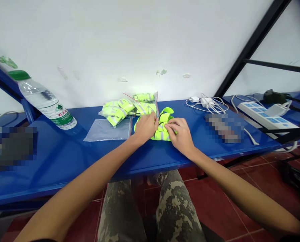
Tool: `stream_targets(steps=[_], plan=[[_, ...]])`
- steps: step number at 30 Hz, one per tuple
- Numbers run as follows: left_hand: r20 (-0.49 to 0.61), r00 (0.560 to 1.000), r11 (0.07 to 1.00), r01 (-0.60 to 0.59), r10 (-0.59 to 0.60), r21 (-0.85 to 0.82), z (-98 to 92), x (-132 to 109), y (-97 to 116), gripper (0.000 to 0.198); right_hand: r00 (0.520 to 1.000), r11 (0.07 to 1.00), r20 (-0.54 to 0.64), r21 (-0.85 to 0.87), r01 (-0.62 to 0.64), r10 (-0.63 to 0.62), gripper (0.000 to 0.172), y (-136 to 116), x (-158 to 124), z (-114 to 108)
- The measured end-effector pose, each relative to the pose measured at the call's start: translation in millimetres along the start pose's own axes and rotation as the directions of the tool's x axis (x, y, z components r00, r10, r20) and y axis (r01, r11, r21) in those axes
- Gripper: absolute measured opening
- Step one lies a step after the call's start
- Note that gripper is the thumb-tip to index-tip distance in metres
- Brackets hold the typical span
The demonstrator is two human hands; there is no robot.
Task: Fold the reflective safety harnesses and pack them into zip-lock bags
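Observation:
A neon yellow reflective strap [162, 135] with silver bands lies bunched on the blue table, one loop standing up behind my hands. My left hand [147, 127] is closed on its left part, thumb and fingers pinched together. From the right, my right hand [180, 135] pinches the same strap between thumb and fingertips. To the left of my left hand lies a flat, clear zip bag [108, 130]. Behind it are several clear bags of folded yellow reflective straps [118, 110], heaped against the wall.
A water bottle [47, 101] with a green cap stands at the left. White chargers and cables [208, 102] lie at the back right, near a blurred-out object [224, 127]. Farther right is a white power strip [266, 116] beyond a black metal frame [251, 47].

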State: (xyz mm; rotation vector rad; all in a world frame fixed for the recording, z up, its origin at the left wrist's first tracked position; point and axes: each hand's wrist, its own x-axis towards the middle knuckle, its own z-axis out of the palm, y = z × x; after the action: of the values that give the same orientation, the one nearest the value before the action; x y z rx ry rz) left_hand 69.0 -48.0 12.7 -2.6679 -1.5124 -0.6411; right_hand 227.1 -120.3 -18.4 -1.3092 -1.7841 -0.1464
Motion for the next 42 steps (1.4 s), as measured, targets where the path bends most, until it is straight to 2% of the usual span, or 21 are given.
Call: stream_targets(steps=[3,5,7,12,14,18,20,22,26,28,30,33,35,38,40,42], plan=[[0.01,1.0,0.997,0.011,-0.012,0.071,1.3,6.1,-1.4,0.018,0.972,0.982,0.17,-0.07,0.178,-0.164,0.034,-2.2,-6.5,-7.3],[0.065,0.997,0.996,0.031,-0.036,0.081,4.7,10.9,-3.3,0.02,0.938,0.966,0.286,-0.103,0.235,-0.198,0.05,-1.1,-9.1,-10.8],[0.063,0.997,0.997,0.041,-0.045,0.066,8.9,13.9,-4.6,0.021,0.921,0.965,0.345,-0.122,0.234,-0.18,0.059,1.9,-9.1,-12.2],[-0.116,0.989,0.994,0.089,-0.095,-0.058,9.1,0.3,-6.1,0.028,0.922,0.978,0.356,-0.075,0.193,-0.154,0.051,10.9,-2.7,-10.6],[-0.156,0.988,0.994,0.003,-0.02,-0.105,4.1,-13.9,-8.9,0.033,0.929,0.986,0.348,-0.06,0.158,-0.127,0.05,13.0,-0.6,-9.6],[-0.175,0.946,0.96,-0.28,0.271,-0.027,-2.3,-39.2,-16.6,0.041,0.953,0.999,0.301,-0.041,0.026,-0.012,0.051,15.1,3.8,-7.3],[-0.139,0.938,0.948,-0.315,0.319,0.046,-1.4,-42.0,-18.2,0.043,0.947,0.998,0.314,0.0,-0.069,0.065,0.05,15.5,6.8,-6.0],[-0.111,0.948,0.953,-0.288,0.297,0.091,0.7,-37.8,-17.6,0.044,0.934,0.984,0.331,0.063,-0.167,0.137,0.047,15.3,9.4,-5.0],[-0.057,0.975,0.973,-0.207,0.214,0.105,0.4,-21.0,-14.2,0.048,0.933,0.932,0.275,0.215,-0.293,0.23,0.05,11.5,11.2,-4.9],[-0.027,0.988,0.985,-0.149,0.152,0.09,-2.2,-13.1,-12.9,0.047,0.94,0.937,0.271,0.219,-0.272,0.21,0.048,9.1,11.4,-5.4],[-0.005,0.994,0.992,-0.107,0.107,0.069,-4.3,-5.8,-12.3,0.046,0.96,0.968,0.234,0.162,-0.193,0.153,0.047,8.4,12.9,-5.3],[-0.008,0.995,0.995,-0.098,0.098,-0.001,-3.6,5.6,-12.4,0.046,0.981,0.987,0.153,0.086,-0.133,0.119,0.054,11.8,19.2,-4.0],[-0.024,0.995,0.992,-0.101,0.1,-0.075,-0.3,13.6,-13.2,0.046,0.962,0.976,0.216,0.104,-0.192,0.166,0.054,15.5,25.9,-3.2],[-0.015,0.999,0.982,-0.047,0.045,-0.183,6.6,25.0,-14.6,0.049,0.883,0.933,0.396,0.143,-0.329,0.251,0.049,20.2,37.4,-2.3],[0.005,1.0,0.975,0.029,-0.029,-0.221,10.8,30.8,-15.0,0.051,0.858,0.918,0.423,0.129,-0.375,0.291,0.051,22.5,44.2,-0.9],[0.012,0.996,0.968,0.091,-0.091,-0.233,13.8,33.7,-14.3,0.051,0.857,0.911,0.4,0.113,-0.397,0.324,0.053,24.6,49.6,1.5]])
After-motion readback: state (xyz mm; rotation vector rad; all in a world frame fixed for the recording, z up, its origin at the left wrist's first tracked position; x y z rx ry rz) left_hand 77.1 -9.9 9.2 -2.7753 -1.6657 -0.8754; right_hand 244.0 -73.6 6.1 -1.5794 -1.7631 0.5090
